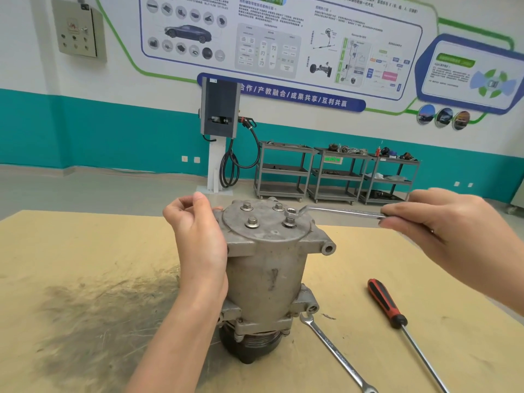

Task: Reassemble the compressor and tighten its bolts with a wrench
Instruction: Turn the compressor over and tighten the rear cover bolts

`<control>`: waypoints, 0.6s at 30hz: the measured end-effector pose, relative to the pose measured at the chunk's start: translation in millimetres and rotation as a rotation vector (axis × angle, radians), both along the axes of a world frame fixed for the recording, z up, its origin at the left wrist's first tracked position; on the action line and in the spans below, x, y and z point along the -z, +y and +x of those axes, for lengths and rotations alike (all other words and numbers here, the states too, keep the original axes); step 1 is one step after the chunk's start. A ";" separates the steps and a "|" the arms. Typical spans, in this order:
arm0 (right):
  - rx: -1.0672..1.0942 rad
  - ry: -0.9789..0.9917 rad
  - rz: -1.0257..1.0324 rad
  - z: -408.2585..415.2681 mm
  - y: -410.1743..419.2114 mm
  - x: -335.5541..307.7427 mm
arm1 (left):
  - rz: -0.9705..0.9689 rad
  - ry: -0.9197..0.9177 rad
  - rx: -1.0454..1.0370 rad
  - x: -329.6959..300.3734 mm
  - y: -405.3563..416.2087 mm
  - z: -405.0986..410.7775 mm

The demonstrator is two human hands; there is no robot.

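**Compressor upright on bench, wrench at top-cover bolt**

Head view (the only view).

- The compressor (266, 268) stands on end on the tan bench (85, 251), pulley end down, round top cover facing up. 4 bolts (251, 222) show on the cover.
- The left hand (198, 239) is wrapped against the left flank of the housing just under the top flange, fingers curled round it, thumb up by the rim. It grips the body to steady it.
- The right hand (442, 217) is closed round the far end of the offset ring wrench (340, 212). The ring end sits over the near-right bolt (289, 222); whether it is fully seated on the head I cannot tell.
- Lying on the bench to the right, untouched: a combination spanner (337, 353) with its open end just beside the lower mounting ear, and a red-and-black screwdriver (388, 304), apart from the compressor.

Handling judgement: cast metal housing, likely heavy and rigid, with a smooth barrel that could twist under torque. It looks top-heavy on the narrow pulley end. The best hold appears to be at the flange or mounting ears, where lugs give purchase. Pulling the wrench at its far end gives most leverage, but a slip off the bolt could tip the unit.
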State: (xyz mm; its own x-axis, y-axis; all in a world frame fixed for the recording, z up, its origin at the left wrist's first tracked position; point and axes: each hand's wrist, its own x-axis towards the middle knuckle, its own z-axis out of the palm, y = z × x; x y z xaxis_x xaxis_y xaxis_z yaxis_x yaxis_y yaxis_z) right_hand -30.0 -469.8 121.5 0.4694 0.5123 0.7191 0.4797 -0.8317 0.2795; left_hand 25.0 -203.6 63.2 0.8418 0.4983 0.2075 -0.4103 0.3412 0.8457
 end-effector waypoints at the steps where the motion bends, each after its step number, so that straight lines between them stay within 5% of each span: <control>1: -0.022 0.010 -0.006 0.3 -1.2 -2.1 | 0.001 0.001 -0.002 0.1 -0.1 0.1; 8: -0.028 0.057 -0.069 -3.3 1.1 -9.3 | -0.008 -0.006 -0.009 0.6 -0.7 1.1; 13: 0.083 -0.008 -0.192 -32.9 16.2 -1.8 | -0.010 0.001 -0.009 -0.7 -1.0 0.6; 18: -0.038 -0.151 -0.227 -54.3 47.0 7.5 | -0.008 -0.008 -0.010 -0.8 -1.3 0.3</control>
State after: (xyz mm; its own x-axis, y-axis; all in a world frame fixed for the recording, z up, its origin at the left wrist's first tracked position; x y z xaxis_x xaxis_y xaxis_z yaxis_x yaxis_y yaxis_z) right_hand -84.3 -422.8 114.0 0.3428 0.6833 0.6446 0.4477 -0.7221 0.5274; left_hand 25.2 -204.8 64.0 0.8353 0.5082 0.2099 -0.4201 0.3436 0.8399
